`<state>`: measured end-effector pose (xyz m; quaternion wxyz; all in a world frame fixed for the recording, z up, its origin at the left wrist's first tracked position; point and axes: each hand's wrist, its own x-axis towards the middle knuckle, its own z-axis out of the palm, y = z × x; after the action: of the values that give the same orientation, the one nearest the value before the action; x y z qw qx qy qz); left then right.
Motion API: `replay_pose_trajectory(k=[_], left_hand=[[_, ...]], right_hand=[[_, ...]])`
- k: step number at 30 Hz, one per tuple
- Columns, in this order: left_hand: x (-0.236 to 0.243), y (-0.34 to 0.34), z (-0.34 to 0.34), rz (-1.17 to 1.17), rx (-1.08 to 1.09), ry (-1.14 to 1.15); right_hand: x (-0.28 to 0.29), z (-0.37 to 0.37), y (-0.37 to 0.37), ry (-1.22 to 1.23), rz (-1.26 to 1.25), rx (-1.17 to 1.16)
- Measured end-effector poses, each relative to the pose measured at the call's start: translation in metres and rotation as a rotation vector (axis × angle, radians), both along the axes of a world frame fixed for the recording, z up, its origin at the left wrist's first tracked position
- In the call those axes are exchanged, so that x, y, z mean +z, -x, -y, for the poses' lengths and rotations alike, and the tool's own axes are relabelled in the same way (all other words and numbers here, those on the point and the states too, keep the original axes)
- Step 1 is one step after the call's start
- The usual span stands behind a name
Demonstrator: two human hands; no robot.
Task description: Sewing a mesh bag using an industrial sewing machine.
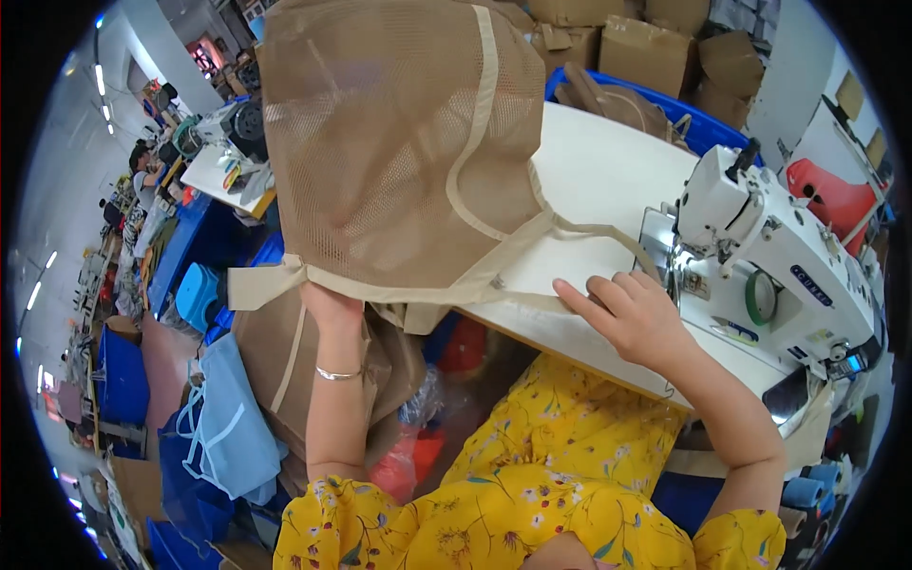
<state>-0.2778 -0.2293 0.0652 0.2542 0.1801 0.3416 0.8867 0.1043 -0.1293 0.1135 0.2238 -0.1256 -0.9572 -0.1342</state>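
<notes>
In the head view, my left hand (332,304) has hold of the lower edge of a brown mesh bag (380,161); its fingers are hidden behind the cloth, so I cannot tell exactly how they are bent. The bag spreads upward and away from this hand, and a part of it covers the white table (608,157). A beige band (399,290) runs along the bag's edge, from my left hand toward my right hand (627,318). This right hand is partly open: the forefinger is stretched toward the left, and the other fingers are bent. A beige strap (608,231) makes a curve from the bag to these fingers, but I cannot tell whether they grip it or only touch it. Just beyond the right hand, to its right, stands a white sewing machine (807,285), with a green ring (760,297) at its near side. Below and around my left wrist, which wears a silver bracelet (337,375), hang more brown cloth pieces (266,351); to the left of them is a light blue bag (233,427). Far beyond both hands, there are a blue bin (717,138) and cardboard boxes (641,52).
</notes>
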Motion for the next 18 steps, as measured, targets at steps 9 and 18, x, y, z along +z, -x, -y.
replay_pose_trajectory(k=[9, 18], left_hand=[[-0.051, 0.004, 0.003, 0.231, -0.027, 0.202], [-0.060, 0.001, 0.000, 0.261, -0.092, 0.181]], right_hand=[[-0.010, 0.006, -0.009, 0.244, 0.348, 0.147], [-0.014, 0.001, 0.001, 0.310, 0.386, 0.138]])
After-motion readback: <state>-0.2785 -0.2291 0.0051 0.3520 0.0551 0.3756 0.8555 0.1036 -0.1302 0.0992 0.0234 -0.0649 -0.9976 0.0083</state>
